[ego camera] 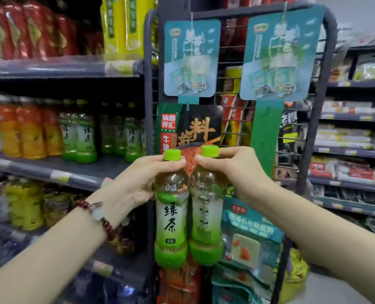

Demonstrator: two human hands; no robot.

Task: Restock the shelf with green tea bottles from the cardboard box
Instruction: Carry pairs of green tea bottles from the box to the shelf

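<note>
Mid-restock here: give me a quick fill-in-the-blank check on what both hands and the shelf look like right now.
1. Each hand grips one green tea bottle near its ____.
2. The left hand wears a beaded ____ at the wrist.
3. The two held bottles, left bottle and right bottle, hang side by side with caps colored ____.
4. On the shelf, the bottles left of the green tea row are ____.

Missing words: neck; bracelet; green; orange

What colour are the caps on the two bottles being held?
Bright lime green, both the left bottle's cap and the right bottle's cap; head view.

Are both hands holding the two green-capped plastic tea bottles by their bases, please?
No, the left hand and right hand grip the two green-capped plastic tea bottles near the necks.
</note>
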